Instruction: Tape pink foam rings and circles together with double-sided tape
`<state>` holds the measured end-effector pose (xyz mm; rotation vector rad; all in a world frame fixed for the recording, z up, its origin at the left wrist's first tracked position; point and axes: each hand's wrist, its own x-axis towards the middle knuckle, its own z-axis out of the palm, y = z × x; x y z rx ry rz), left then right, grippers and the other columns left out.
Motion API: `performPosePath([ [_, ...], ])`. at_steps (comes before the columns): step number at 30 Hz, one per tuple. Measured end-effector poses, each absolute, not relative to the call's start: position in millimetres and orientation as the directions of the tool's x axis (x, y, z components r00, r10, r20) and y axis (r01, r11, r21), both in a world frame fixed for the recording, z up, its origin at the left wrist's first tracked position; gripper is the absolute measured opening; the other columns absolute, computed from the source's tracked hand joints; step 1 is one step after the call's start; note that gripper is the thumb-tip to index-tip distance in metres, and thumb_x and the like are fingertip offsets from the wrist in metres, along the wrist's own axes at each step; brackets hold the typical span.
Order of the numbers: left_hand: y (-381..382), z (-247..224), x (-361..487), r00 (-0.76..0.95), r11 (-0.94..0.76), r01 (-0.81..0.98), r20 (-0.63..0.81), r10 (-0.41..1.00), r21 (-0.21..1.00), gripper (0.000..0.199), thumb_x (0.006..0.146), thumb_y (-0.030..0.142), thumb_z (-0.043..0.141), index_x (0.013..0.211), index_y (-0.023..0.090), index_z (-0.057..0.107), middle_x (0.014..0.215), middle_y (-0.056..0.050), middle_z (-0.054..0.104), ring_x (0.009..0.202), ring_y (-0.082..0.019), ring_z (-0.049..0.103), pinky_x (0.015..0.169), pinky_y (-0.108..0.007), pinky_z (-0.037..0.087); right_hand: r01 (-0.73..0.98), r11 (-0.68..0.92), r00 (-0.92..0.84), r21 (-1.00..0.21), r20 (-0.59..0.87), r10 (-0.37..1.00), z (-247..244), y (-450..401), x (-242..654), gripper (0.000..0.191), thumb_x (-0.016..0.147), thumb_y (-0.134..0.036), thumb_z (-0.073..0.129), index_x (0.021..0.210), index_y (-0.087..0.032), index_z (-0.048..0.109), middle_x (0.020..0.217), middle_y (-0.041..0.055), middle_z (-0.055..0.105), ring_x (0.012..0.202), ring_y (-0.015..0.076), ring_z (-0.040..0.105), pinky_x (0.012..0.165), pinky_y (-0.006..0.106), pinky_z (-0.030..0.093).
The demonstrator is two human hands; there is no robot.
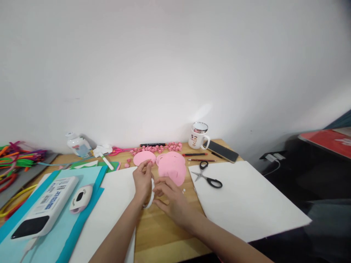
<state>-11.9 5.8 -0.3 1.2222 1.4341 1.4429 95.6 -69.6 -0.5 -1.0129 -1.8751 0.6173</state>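
Note:
Over the wooden table, my left hand [143,182] pinches a small pink paper piece [150,163] between thumb and index finger. A white ring like a narrow roll of tape [150,196] hangs upright beneath that palm. The curled fingers of my right hand [172,199] meet the ring's right edge. Just beyond the hands lie a pink paper oval [143,157] and a pile of pink paper circles [173,166]. Behind them sit several small pink rolled paper pieces [156,148]. The left hand's lower fingers are partly hidden.
Black-handled scissors [207,176] rest on a white board [246,197] at right. A mug [196,136], a phone [221,151] and pencils [202,160] are behind. At left are a white power bank [52,201], a small device [81,199], a bottle [79,145] and pipe cleaners [19,160].

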Motion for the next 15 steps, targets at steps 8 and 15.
performPosePath([
  [8, 6, -1, -12, -0.306, -0.09, 0.102, 0.117, 0.945, 0.991, 0.028, 0.07, 0.036, 0.058, 0.085, 0.013, 0.064, 0.041, 0.006, 0.049, 0.03, -0.007, 0.037, 0.033, -0.018, 0.031, 0.425, 0.512, -0.197, -0.747, 0.475, 0.857, -8, -77, 91, 0.032, 0.066, -0.005, 0.059, 0.093, -0.02, 0.05, 0.099, 0.0055, 0.051, 0.081, 0.0142, 0.056, 0.063, 0.026, 0.052],
  [15, 12, -5, -16, -0.314, -0.106, 0.096, 0.132, 0.94, 0.99, 0.029, 0.068, 0.036, 0.059, 0.082, 0.012, 0.065, 0.04, 0.006, 0.047, 0.033, -0.008, 0.039, 0.035, -0.018, 0.033, 0.61, 0.651, -0.315, -0.451, 0.616, 0.722, -3, -94, 109, 0.029, 0.079, -0.013, 0.047, 0.107, -0.022, 0.052, 0.108, 0.01, 0.053, 0.081, 0.0149, 0.059, 0.063, 0.026, 0.051],
])
